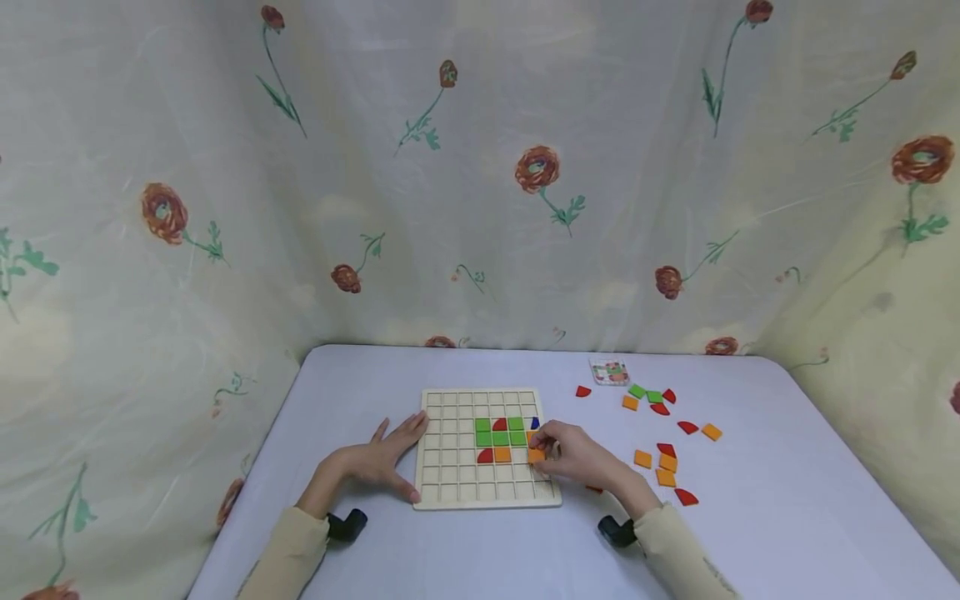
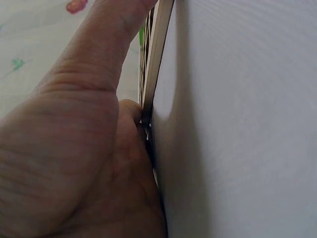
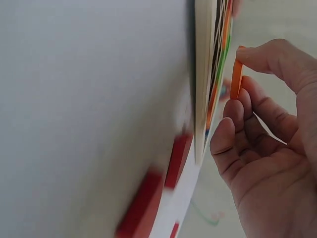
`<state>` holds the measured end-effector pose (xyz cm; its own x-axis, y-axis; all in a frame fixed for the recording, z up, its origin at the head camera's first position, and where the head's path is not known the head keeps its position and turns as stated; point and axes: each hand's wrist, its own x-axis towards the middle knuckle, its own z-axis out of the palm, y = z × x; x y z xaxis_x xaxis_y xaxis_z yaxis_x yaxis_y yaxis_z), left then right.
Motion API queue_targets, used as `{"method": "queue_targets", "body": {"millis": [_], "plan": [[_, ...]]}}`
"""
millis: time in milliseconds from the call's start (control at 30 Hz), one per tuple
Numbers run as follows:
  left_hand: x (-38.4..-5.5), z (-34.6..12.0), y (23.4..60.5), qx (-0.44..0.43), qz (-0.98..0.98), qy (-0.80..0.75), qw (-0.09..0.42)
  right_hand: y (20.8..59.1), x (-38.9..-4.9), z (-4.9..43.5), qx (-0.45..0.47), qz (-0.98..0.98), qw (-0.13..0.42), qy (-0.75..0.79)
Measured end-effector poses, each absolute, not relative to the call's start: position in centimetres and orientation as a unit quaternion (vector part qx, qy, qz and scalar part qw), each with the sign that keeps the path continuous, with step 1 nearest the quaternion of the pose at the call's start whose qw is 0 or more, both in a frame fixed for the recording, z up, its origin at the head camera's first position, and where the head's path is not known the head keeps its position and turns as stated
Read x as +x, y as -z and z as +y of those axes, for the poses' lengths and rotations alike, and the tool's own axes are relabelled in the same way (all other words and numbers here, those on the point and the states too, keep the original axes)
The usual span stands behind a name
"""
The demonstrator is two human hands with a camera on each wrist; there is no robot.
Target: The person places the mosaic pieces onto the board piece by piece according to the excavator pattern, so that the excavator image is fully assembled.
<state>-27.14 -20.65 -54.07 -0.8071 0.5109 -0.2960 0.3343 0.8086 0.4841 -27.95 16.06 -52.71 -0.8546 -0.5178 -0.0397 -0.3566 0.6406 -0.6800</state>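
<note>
A pale square grid board [image 1: 450, 467] lies on the table. Coloured tiles sit in some of its cells: several green squares [image 1: 500, 437], red quarter-circles [image 1: 485, 456], an orange square [image 1: 502, 454] and a dark blue piece [image 1: 535, 422]. My left hand [image 1: 378, 461] spreads along the board's left side, its thumb at the near corner and its fingers on the edge further up. Over the board's right side, my right hand [image 1: 573, 454] pinches an orange square tile [image 3: 237, 79] between thumb and fingers. In the right wrist view this tile is raised off the board.
Loose orange squares [image 1: 642, 458], red quarter-circles [image 1: 686, 497] and green squares [image 1: 637, 391] are scattered right of the board. A small patterned card [image 1: 609, 372] lies at the back right. A flowered curtain [image 1: 480, 208] hangs behind the table [image 1: 360, 375].
</note>
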Motion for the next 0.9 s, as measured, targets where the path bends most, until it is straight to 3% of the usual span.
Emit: {"method": "queue_targets", "body": {"millis": [233,900], "plan": [[-27.1,-20.5,53.9,0.228,0.927,-0.210,0.212,52.9,-28.3,14.2,-0.250,0.899,0.143,0.331],[-27.1,-20.6,54.0,0.219,0.928,-0.211,0.213,52.6,-29.2,13.6,-0.296,0.903,0.121,0.286]]}}
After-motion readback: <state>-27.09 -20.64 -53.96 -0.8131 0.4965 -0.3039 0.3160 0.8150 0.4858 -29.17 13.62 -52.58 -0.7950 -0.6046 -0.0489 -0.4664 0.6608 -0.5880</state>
